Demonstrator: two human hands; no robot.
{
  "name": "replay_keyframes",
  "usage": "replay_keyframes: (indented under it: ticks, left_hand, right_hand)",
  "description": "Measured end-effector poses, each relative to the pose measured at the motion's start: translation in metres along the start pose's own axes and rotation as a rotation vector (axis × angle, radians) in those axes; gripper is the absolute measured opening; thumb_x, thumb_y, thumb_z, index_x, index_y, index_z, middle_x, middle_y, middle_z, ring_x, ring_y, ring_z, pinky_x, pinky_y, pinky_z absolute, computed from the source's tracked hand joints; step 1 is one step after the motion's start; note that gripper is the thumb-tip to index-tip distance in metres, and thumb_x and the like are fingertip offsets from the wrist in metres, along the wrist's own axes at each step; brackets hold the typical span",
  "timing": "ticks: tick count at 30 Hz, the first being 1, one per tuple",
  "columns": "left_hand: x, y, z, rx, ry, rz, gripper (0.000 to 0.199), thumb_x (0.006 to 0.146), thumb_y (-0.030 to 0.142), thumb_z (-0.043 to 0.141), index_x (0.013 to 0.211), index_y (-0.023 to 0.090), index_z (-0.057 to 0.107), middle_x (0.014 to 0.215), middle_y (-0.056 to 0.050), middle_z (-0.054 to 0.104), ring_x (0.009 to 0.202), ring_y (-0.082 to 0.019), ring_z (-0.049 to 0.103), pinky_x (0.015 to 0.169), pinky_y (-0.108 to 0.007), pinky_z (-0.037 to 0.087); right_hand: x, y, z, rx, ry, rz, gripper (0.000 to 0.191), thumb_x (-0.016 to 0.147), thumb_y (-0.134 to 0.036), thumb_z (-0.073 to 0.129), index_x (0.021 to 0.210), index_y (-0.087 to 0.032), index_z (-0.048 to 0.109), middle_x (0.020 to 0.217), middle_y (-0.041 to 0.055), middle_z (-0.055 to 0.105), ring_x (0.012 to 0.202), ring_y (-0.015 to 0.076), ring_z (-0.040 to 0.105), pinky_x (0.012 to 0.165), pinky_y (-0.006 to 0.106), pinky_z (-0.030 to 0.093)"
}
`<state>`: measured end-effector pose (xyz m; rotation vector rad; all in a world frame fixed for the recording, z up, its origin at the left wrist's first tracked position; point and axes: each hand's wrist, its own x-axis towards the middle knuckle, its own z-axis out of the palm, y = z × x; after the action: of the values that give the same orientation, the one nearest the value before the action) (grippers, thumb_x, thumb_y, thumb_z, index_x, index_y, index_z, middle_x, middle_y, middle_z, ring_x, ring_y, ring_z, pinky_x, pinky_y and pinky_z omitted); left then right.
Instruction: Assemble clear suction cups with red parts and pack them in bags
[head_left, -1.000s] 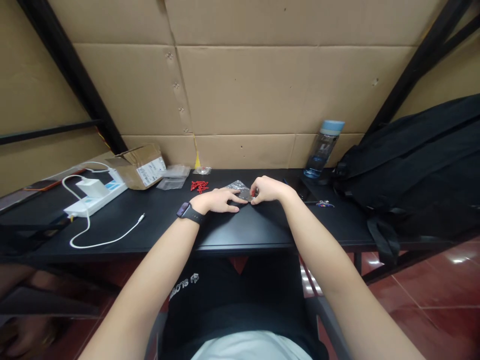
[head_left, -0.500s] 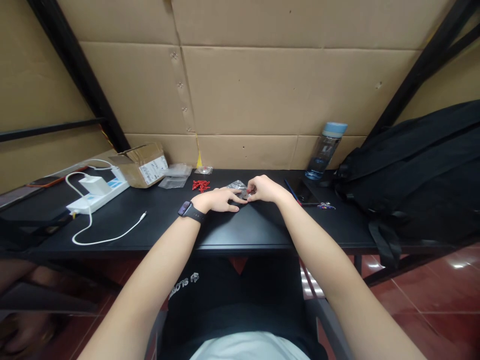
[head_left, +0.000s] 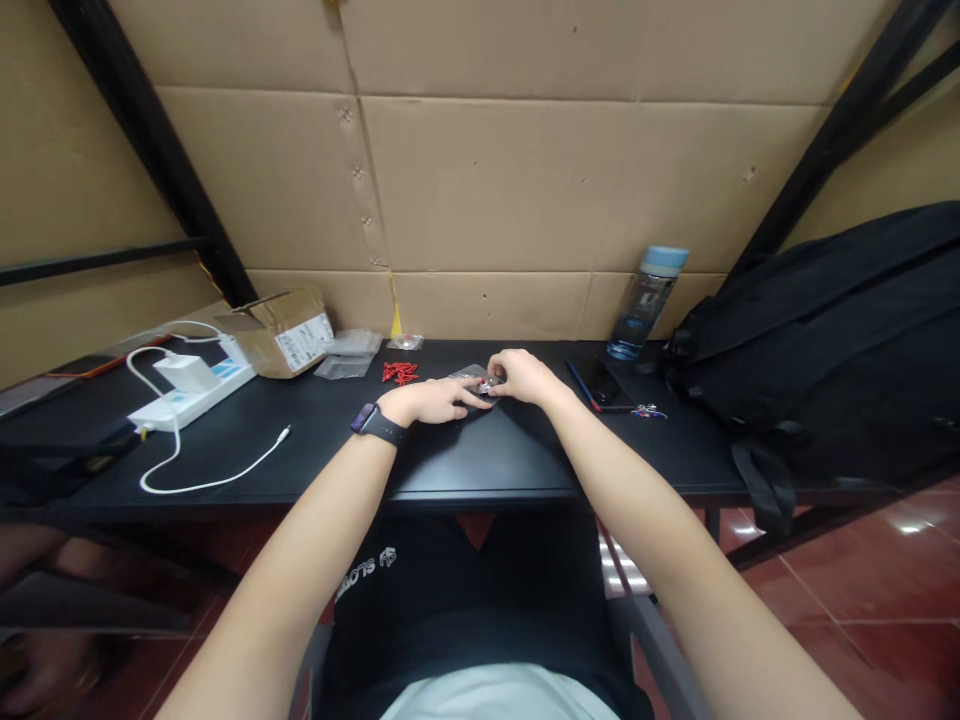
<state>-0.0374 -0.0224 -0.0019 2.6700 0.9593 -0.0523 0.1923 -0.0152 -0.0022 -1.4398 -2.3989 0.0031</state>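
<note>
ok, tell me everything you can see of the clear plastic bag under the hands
The clear plastic bag looks thin, glossy and crinkled, with bright reflections. It lies on the black tabletop, right of the red pieces in the picture. The left hand lies over its near left part, fingers spread; the right hand has its fingertips at its right end, beside a small bit of red. The hands hide much of it; opening and contents can't be made out.

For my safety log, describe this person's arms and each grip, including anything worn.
The left forearm and right forearm are bare, with no sleeves in view. The left grip and right grip are ungloved hands. A watch with a dark, rounded face and black strap circles the left wrist; nothing shows on the right wrist.
</note>
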Motion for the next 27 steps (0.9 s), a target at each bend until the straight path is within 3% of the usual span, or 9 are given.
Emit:
replay_keyframes:
  ticks: [3, 7, 11, 16, 23, 27]
  left_hand:
    - [0.000, 0.000, 0.001, 0.016, 0.003, 0.014, 0.054, 0.095, 0.023, 0.052, 0.143, 0.045, 0.058, 0.171, 0.012, 0.015, 0.156, -0.025, 0.025, 0.126, -0.039, 0.027]
    - [0.000, -0.003, 0.002, 0.029, 0.043, 0.016, 0.052, 0.093, 0.023, 0.055, 0.140, 0.045, 0.061, 0.169, 0.012, 0.023, 0.156, -0.024, 0.025, 0.127, -0.040, 0.025]
    - [-0.002, -0.011, 0.003, 0.026, 0.092, -0.033, 0.050, 0.091, 0.025, 0.057, 0.134, 0.048, 0.065, 0.168, 0.013, 0.025, 0.154, -0.029, 0.030, 0.126, -0.046, 0.026]
    - [-0.004, -0.019, 0.003, -0.051, 0.096, 0.021, 0.051, 0.088, 0.021, 0.059, 0.133, 0.045, 0.067, 0.167, 0.011, 0.028, 0.152, -0.026, 0.035, 0.125, -0.041, 0.029]
    - [0.000, -0.014, 0.002, -0.046, 0.083, 0.054, 0.053, 0.087, 0.015, 0.053, 0.132, 0.037, 0.070, 0.167, 0.006, 0.030, 0.152, -0.025, 0.034, 0.126, -0.038, 0.026]
    - [-0.001, -0.017, -0.001, 0.004, 0.201, 0.094, 0.044, 0.087, 0.014, 0.049, 0.113, 0.034, 0.079, 0.156, 0.003, 0.050, 0.142, -0.023, 0.048, 0.121, -0.036, 0.033]
  right_hand:
    - [0.003, -0.006, 0.007, -0.073, 0.049, 0.037, 0.026, 0.076, -0.035, 0.085, 0.093, -0.024, 0.069, 0.099, 0.0017, 0.072, 0.088, 0.0182, 0.063, 0.063, 0.025, 0.036]
    - [0.007, -0.013, 0.013, -0.137, 0.115, 0.100, 0.025, 0.080, -0.038, 0.081, 0.094, -0.024, 0.066, 0.099, 0.0032, 0.072, 0.087, 0.0197, 0.064, 0.064, 0.027, 0.036]
    - [0.007, -0.010, 0.013, -0.107, 0.073, 0.098, 0.022, 0.083, -0.038, 0.079, 0.095, -0.024, 0.066, 0.098, 0.0036, 0.073, 0.087, 0.0199, 0.065, 0.064, 0.027, 0.036]
    - [0.003, -0.004, 0.010, -0.086, 0.073, 0.098, 0.020, 0.086, -0.035, 0.077, 0.100, -0.025, 0.066, 0.102, 0.0034, 0.073, 0.087, 0.0194, 0.065, 0.065, 0.026, 0.038]
    - [0.012, -0.018, 0.023, -0.135, 0.185, 0.206, 0.006, 0.089, -0.027, 0.070, 0.092, -0.023, 0.067, 0.102, 0.0074, 0.072, 0.093, 0.0230, 0.065, 0.073, 0.031, 0.040]
    - [0.011, -0.013, 0.017, -0.002, 0.134, 0.037, 0.018, 0.082, -0.028, 0.076, 0.097, -0.021, 0.068, 0.099, 0.0051, 0.070, 0.091, 0.0212, 0.063, 0.076, 0.029, 0.040]
